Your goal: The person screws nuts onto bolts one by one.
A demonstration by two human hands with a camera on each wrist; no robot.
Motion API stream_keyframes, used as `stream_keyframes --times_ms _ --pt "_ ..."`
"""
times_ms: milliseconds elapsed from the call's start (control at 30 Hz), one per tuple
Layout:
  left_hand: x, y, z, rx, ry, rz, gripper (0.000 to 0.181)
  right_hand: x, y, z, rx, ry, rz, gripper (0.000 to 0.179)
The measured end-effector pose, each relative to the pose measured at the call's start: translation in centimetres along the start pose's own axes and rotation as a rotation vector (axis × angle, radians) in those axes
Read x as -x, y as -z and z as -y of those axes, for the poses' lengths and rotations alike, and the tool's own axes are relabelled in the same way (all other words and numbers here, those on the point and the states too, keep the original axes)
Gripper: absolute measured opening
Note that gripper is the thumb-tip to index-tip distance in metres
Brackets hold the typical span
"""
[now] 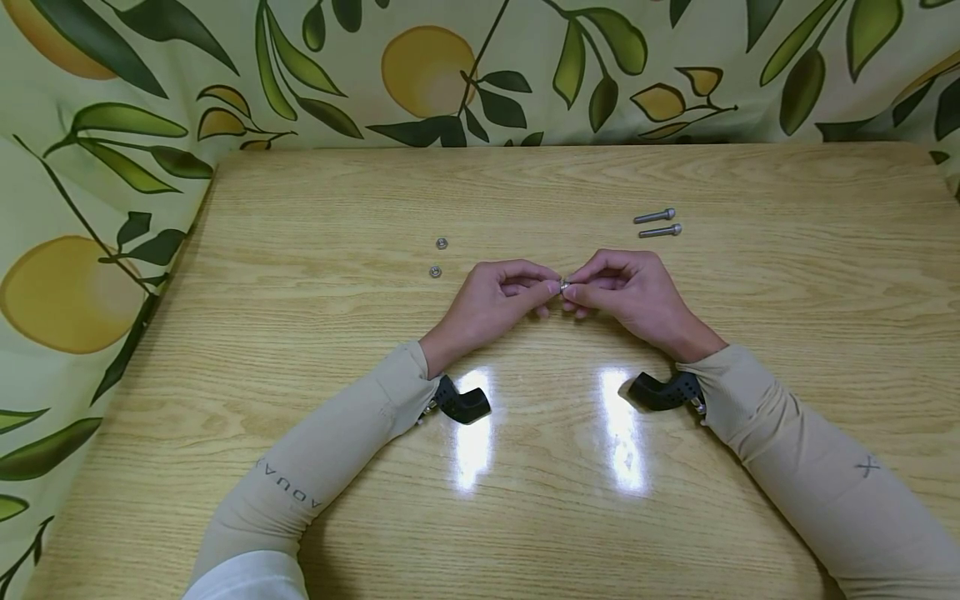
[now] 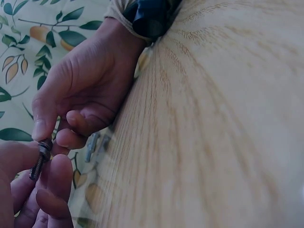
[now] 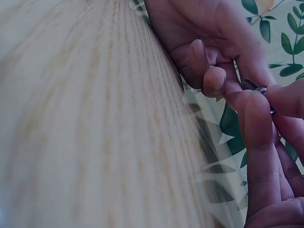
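My left hand (image 1: 504, 302) and right hand (image 1: 636, 293) meet over the middle of the table, thumbs and fingertips pinching the same small metal bolt (image 2: 37, 165). In the left wrist view its threaded end shows between the fingers, with a nut-like collar (image 2: 43, 151) near the other end. In the right wrist view fingers cover most of the metal. I cannot tell which hand grips the collar. Beyond the left hand lie two loose nuts, one farther back (image 1: 442, 243) and one nearer (image 1: 435, 272).
Two socket-head bolts, one behind (image 1: 654, 217) and one in front (image 1: 660, 231), lie side by side beyond the right hand. The wooden table (image 1: 300, 217) meets a fruit-patterned cloth (image 1: 315, 75) at its back and left edges. A black wrist camera hangs under each sleeve.
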State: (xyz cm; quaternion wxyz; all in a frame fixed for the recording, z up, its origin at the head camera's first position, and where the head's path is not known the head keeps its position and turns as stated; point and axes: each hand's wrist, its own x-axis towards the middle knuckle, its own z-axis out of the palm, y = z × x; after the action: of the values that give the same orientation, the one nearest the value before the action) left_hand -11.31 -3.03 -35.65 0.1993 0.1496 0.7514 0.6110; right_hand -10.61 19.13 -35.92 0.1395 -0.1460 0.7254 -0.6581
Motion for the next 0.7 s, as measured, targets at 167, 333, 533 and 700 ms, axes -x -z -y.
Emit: stream_keyframes --times_ms 167,333,533,700 --pt "0.05 0.02 -0.11 -0.011 0.012 -0.001 0.026 -0.03 0.02 -0.01 -0.009 0.0 -0.003 0.02" --pt "0.07 0.04 -0.19 -0.009 0.001 0.008 0.024 -0.02 0.02 0.02 0.007 0.002 -0.002 0.02" --pt "0.17 -0.01 -0.5 -0.011 0.026 0.006 0.023 0.0 0.02 -0.06 0.006 0.008 0.004 0.021" --pt "0.13 -0.02 -0.58 0.006 0.035 0.009 0.021 -0.02 0.03 -0.02 0.005 -0.003 0.011 0.021"
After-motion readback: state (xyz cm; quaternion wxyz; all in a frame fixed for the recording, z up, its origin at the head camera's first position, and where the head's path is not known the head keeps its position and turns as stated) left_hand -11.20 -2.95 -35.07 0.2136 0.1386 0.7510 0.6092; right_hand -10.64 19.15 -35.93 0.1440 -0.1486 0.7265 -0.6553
